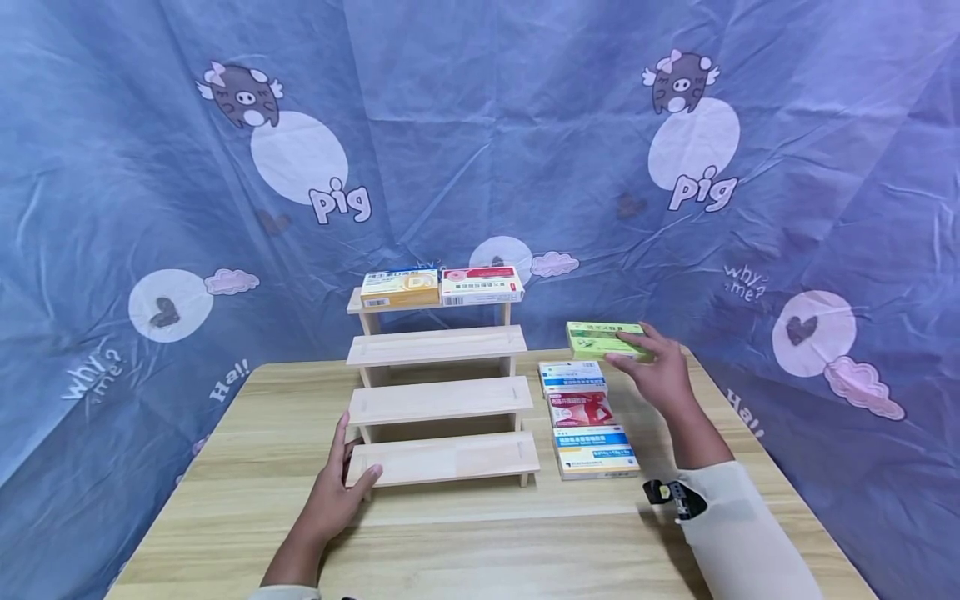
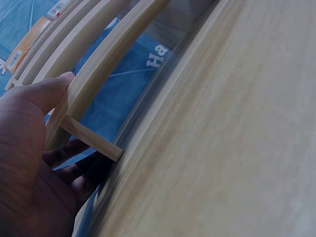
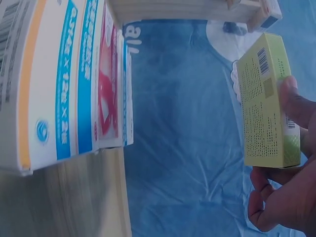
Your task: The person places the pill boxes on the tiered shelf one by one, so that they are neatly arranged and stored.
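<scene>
A pale wooden rack with stepped shelves stands on the table. My left hand grips the left end of its lowest shelf, thumb on top and the other fingers underneath, as the left wrist view also shows. My right hand holds a green medicine box by its right end. In the right wrist view the green box is pinched between thumb and fingers, raised beyond the row of boxes. On the top shelf sit a yellow-and-white box and a red-and-white box, side by side.
Right of the rack, a blue-and-white box, a red box and a larger white-and-blue box lie in a column on the wooden table. A blue printed cloth hangs behind the table and at its sides.
</scene>
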{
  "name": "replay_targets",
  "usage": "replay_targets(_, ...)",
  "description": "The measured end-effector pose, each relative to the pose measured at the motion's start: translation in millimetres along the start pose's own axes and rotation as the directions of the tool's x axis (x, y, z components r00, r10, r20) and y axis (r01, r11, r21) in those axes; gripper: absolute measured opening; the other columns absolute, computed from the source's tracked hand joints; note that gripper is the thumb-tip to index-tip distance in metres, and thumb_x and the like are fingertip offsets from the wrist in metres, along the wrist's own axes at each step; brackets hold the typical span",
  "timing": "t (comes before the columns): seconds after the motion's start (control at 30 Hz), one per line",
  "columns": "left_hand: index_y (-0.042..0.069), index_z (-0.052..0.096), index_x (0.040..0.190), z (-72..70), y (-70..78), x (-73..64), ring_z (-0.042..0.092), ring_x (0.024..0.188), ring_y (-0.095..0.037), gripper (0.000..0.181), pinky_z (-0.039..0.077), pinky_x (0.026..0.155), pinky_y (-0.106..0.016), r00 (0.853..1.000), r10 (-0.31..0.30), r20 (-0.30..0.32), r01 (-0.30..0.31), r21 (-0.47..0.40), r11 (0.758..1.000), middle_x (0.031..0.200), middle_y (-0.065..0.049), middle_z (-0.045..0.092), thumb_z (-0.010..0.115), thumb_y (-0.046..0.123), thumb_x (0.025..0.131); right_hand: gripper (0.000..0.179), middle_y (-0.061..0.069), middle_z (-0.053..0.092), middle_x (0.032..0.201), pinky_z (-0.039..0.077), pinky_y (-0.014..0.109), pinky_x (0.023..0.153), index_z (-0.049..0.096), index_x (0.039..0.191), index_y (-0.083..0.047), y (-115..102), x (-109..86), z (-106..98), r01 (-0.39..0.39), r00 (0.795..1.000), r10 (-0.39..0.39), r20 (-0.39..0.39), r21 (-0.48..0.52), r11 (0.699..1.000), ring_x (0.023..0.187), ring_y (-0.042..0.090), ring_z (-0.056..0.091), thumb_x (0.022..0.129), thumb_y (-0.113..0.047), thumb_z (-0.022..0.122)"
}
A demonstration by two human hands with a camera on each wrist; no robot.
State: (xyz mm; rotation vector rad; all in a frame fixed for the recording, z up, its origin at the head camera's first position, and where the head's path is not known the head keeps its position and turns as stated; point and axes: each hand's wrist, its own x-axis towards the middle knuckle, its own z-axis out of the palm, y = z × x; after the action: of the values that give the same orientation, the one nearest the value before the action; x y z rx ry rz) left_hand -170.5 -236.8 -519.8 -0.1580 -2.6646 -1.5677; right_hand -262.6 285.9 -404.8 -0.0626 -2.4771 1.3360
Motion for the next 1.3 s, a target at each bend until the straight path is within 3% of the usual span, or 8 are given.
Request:
replay_targets(0.33, 0.034, -0.010, 0.176, -0.2, -1.7, 0.0, 0.059, 0.147, -0.044, 0.106, 0.046, 0.120, -0.059, 1.000, 0.004, 0.000, -0.004, 0.003, 1.000, 0.166, -0.026, 0.051, 0.071, 0.029, 0.108, 0.057, 0.021, 0.032, 0.179, 0.023, 0.079, 0.127, 0.068, 0.149, -0.005, -11, -7.2, 13, 0.043, 0.999, -0.043, -0.003, 0.036, 0.998, 0.165, 0.054, 0.021, 0.097, -0.023, 0.086)
replay_targets(1.1, 0.035, -0.011, 0.176, -0.8, 0.3, -0.2, 0.058, 0.148, -0.044, 0.107, 0.047, 0.119, -0.058, 1.000, -0.006, 0.009, 0.006, -0.012, 1.000, 0.167, -0.026, 0.049, 0.071, 0.030, 0.108, 0.049, 0.020, 0.041, 0.175, 0.027, 0.074, 0.128, 0.074, 0.141, -0.007, -42, -17.2, 57, 0.164, 0.986, -0.162, -0.028, 0.108, 0.980, 0.161, 0.045, 0.030, 0.096, -0.021, 0.087)
replay_targets(1.3, 0.034, -0.011, 0.176, -1.0, 0.9, -0.7, 0.056, 0.149, -0.046, 0.107, 0.044, 0.120, -0.062, 1.000, -0.003, 0.006, 0.003, -0.004, 1.000, 0.168, -0.027, 0.048, 0.071, 0.030, 0.108, 0.048, 0.021, 0.044, 0.173, 0.027, 0.073, 0.126, 0.076, 0.139, -0.006, -49, -20.3, 71, 0.190, 0.982, -0.186, -0.040, 0.136, 0.972, 0.159, 0.045, 0.032, 0.094, -0.020, 0.089)
